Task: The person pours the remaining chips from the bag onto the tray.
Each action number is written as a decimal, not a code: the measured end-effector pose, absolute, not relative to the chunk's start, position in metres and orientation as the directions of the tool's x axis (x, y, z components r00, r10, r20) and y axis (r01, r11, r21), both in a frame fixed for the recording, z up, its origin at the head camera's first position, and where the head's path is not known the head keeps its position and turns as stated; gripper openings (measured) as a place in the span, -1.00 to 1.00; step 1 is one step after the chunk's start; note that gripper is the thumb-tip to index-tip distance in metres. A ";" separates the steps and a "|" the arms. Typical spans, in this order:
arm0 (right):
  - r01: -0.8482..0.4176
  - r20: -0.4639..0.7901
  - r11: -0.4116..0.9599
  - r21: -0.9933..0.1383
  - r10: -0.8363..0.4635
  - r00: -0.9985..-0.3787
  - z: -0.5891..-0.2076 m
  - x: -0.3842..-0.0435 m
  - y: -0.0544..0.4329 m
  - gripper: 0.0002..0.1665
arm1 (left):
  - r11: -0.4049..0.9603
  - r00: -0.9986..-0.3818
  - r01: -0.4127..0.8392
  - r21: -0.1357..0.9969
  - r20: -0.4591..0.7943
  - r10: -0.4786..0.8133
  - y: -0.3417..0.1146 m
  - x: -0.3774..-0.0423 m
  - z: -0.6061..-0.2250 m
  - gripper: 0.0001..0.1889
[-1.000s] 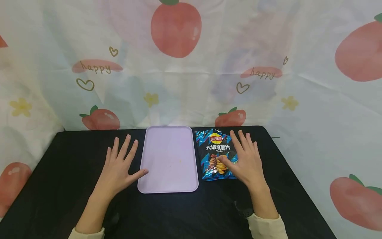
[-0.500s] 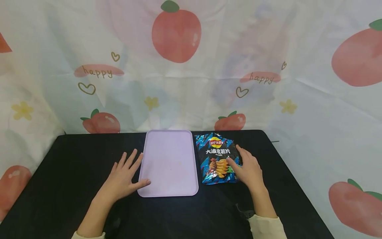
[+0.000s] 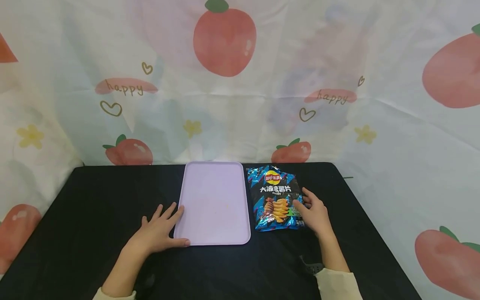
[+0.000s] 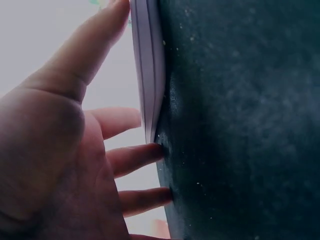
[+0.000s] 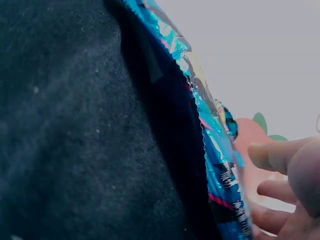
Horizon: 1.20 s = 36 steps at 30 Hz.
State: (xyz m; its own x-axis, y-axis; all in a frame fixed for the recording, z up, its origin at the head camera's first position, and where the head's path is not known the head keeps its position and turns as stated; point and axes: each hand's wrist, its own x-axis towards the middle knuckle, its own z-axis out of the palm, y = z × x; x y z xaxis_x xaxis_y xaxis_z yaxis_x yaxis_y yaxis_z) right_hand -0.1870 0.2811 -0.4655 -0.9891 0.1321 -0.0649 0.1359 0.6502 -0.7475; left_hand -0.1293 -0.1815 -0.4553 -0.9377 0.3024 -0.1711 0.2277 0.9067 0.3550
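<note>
One lilac tray (image 3: 213,200) and one blue-and-black chip bag (image 3: 275,198) lie side by side on the counter (image 3: 225,275). Of two hands, the left hand (image 3: 155,233), fingers spread, touches the tray's left edge; the right hand (image 3: 316,214), thumb and fingers apart, is at the bag's right edge, contact unclear.

Mid-frame: tray (image 3: 213,200) flat on table (image 3: 108,200), far end at table's back edge. Just right of it, chip bag (image 3: 275,191), also on table. Behind everything, cloth (image 3: 232,121), across upper frame. Left hand (image 3: 155,235) at tray's lower-left edge; over right of centre, right hand (image 3: 316,214) at bag's right side.
</note>
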 end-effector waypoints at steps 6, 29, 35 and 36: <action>0.213 -0.122 0.461 -0.862 0.219 -0.968 -0.471 -0.190 0.278 -0.27 | 0.906 -0.932 0.220 0.362 -0.196 0.304 -0.182 -0.129 -0.453 0.16; -0.391 0.469 0.376 -0.840 0.140 -0.872 -0.388 -0.169 0.230 -0.62 | 0.914 -0.935 0.155 0.375 -0.244 0.259 -0.183 -0.130 -0.452 0.26; -0.501 0.562 0.480 -0.720 -0.021 -0.827 -0.389 -0.193 0.229 -0.57 | 0.918 -0.936 0.153 0.366 -0.245 0.254 -0.183 -0.131 -0.450 0.25; -0.518 0.572 0.499 -0.695 -0.052 -0.818 -0.387 -0.195 0.228 -0.57 | 0.919 -0.936 0.154 0.363 -0.244 0.253 -0.184 -0.131 -0.449 0.25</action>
